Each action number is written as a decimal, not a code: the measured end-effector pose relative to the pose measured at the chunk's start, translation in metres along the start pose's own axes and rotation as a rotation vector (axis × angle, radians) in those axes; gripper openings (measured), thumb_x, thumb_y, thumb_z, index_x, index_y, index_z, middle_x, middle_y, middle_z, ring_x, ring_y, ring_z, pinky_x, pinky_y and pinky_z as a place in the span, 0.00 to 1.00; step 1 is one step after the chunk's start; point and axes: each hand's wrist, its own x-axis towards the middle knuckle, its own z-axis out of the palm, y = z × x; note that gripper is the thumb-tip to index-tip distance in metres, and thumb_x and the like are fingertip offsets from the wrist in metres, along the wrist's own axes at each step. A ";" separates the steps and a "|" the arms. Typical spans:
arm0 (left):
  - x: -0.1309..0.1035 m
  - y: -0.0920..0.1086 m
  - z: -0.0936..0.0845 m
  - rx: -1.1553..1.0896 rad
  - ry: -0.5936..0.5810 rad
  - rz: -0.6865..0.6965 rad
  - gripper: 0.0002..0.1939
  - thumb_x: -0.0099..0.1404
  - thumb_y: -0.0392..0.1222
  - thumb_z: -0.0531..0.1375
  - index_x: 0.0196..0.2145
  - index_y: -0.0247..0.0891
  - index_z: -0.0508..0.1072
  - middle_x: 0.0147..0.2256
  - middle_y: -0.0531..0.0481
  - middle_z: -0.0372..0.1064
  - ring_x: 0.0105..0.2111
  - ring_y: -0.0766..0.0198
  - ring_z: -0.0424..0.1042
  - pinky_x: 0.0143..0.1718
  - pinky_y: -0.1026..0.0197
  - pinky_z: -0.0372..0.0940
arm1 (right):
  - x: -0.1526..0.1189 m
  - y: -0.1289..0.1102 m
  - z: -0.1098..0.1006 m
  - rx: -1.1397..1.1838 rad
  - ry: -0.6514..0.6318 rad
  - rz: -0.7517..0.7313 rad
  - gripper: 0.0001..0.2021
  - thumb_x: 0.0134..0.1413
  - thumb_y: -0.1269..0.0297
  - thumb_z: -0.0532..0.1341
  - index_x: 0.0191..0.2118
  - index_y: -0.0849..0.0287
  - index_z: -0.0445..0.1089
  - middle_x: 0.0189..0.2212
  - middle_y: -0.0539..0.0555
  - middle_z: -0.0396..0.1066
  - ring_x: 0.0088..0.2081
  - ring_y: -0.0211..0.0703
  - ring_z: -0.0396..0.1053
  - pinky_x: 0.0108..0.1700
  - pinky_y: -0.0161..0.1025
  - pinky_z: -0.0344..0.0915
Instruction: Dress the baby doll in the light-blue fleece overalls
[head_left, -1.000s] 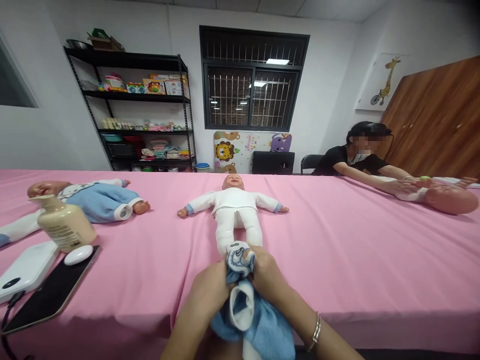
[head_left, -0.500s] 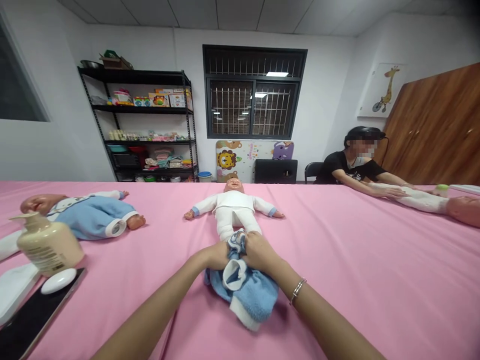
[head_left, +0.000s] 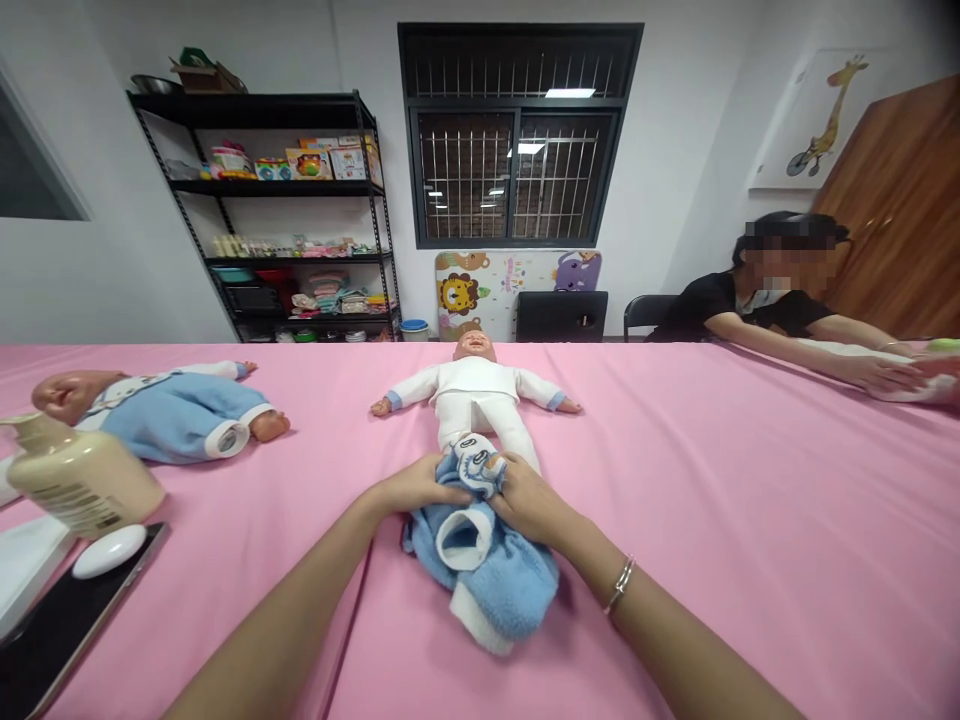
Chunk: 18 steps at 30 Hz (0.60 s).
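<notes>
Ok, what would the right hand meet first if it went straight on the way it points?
The blue clothes, which the right hand is gripping; past them, probably the doll's legs, though depth is hard to judge.

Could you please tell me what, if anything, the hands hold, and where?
The blue garment: left hand and right hand grip its bunched far end, either side of the white patterned part.

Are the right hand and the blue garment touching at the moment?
Touching. The head view shows the right hand gripping a bunched edge of the blue garment, with no gap between them.
</notes>
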 end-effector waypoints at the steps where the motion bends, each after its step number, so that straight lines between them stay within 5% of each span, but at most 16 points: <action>1: 0.001 -0.002 -0.001 -0.005 0.071 -0.014 0.20 0.50 0.45 0.64 0.40 0.32 0.72 0.39 0.47 0.73 0.39 0.60 0.70 0.42 0.60 0.65 | 0.000 -0.001 0.001 -0.010 -0.011 -0.002 0.09 0.54 0.72 0.52 0.39 0.62 0.66 0.39 0.57 0.69 0.44 0.45 0.64 0.52 0.44 0.59; 4: 0.004 -0.008 -0.005 0.019 0.346 -0.061 0.11 0.49 0.42 0.61 0.30 0.32 0.72 0.30 0.50 0.73 0.31 0.62 0.70 0.35 0.62 0.64 | 0.000 -0.003 0.002 -0.020 -0.039 0.025 0.10 0.53 0.73 0.51 0.41 0.64 0.65 0.40 0.59 0.68 0.44 0.46 0.63 0.53 0.45 0.58; 6: 0.005 -0.012 -0.007 0.102 0.427 -0.126 0.10 0.48 0.42 0.60 0.26 0.32 0.72 0.27 0.50 0.72 0.29 0.61 0.70 0.32 0.62 0.63 | 0.001 -0.004 0.002 -0.038 -0.041 0.049 0.10 0.53 0.73 0.51 0.40 0.64 0.65 0.38 0.59 0.68 0.42 0.46 0.63 0.51 0.45 0.59; 11: -0.001 -0.008 -0.009 0.199 0.321 -0.252 0.13 0.51 0.47 0.59 0.28 0.34 0.74 0.30 0.49 0.74 0.33 0.57 0.71 0.33 0.60 0.64 | -0.003 -0.009 0.000 -0.006 -0.053 0.105 0.08 0.48 0.74 0.53 0.35 0.62 0.65 0.34 0.58 0.69 0.39 0.47 0.64 0.46 0.44 0.61; 18: -0.005 0.004 0.006 -0.303 0.271 -0.164 0.22 0.53 0.48 0.63 0.43 0.33 0.71 0.39 0.44 0.74 0.39 0.57 0.72 0.42 0.58 0.66 | -0.006 -0.014 -0.010 0.476 0.095 0.178 0.12 0.43 0.75 0.54 0.36 0.62 0.67 0.35 0.55 0.71 0.36 0.44 0.67 0.40 0.39 0.63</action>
